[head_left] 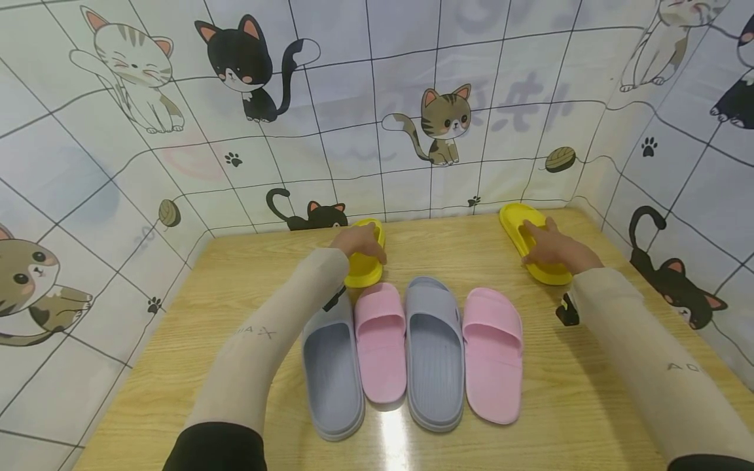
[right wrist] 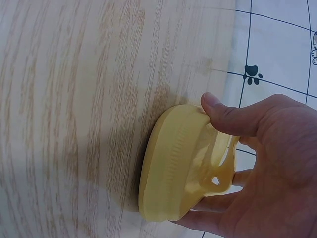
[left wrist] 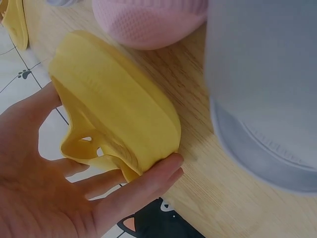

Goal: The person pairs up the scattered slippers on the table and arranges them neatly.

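Near the back of the wooden table, my left hand (head_left: 360, 241) grips a yellow slipper (head_left: 363, 271) by its sides. In the left wrist view, the thumb lies along one side of this slipper (left wrist: 116, 99) and the fingers reach the other. Farther right, my right hand (head_left: 556, 247) holds a second yellow slipper (head_left: 517, 226), angled on the table. The right wrist view has the thumb on one edge of that slipper (right wrist: 171, 168), with fingers beneath the strap side and partly hidden.
In front of the yellow slippers stands a row: a grey slipper (head_left: 332, 373), a pink slipper (head_left: 381, 366), another grey slipper (head_left: 434, 366) and another pink one (head_left: 493, 373). Cat-patterned cloth walls (head_left: 347, 150) bound the wooden table (head_left: 235, 294) at the back and sides.
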Demonstrator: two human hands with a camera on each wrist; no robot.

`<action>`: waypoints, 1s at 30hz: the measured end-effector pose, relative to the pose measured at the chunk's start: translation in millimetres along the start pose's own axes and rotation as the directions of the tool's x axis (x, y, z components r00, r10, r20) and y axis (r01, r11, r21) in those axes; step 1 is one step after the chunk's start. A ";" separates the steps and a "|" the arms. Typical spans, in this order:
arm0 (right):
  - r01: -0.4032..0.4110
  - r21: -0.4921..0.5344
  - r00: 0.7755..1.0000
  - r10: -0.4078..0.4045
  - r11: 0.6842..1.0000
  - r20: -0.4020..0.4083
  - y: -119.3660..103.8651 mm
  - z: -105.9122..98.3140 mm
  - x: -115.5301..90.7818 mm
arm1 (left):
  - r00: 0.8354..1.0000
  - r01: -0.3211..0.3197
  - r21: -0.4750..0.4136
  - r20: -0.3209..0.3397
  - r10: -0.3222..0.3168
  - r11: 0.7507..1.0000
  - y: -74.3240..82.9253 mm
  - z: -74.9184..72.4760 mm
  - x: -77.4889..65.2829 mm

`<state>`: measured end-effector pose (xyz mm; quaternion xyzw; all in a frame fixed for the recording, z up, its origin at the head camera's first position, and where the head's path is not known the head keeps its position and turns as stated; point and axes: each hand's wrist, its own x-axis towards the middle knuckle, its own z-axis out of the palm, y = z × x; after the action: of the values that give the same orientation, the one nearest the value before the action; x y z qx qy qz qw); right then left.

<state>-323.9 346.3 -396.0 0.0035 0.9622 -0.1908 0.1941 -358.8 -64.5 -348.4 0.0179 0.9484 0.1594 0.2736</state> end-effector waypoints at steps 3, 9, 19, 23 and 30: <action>0.000 -0.003 1.000 0.000 1.000 -0.002 -0.8 0.3 -0.7 | 1.000 0.004 -0.018 -0.004 -0.004 1.000 0.5 1.5 0.2; 0.012 -0.008 1.000 -0.012 1.000 -0.005 -2.7 1.2 -1.4 | 1.000 -0.005 -0.010 -0.005 0.005 1.000 2.0 3.6 2.2; 0.001 -0.009 1.000 -0.001 1.000 -0.003 -2.9 1.2 -2.3 | 1.000 -0.024 0.002 0.001 0.024 1.000 8.6 4.6 0.4; 0.003 -0.011 1.000 -0.003 1.000 -0.004 -3.1 0.3 -3.0 | 1.000 -0.019 -0.021 -0.001 0.019 1.000 11.9 5.3 1.0; -0.006 -0.008 1.000 0.006 1.000 -0.008 -2.3 1.0 -2.8 | 1.000 -0.018 -0.020 -0.007 0.018 1.000 16.5 7.6 4.2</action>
<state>-321.2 344.0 -394.9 0.0066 0.9637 -0.1864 0.1909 -359.2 -46.1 -351.4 0.0230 0.9474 0.1713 0.2692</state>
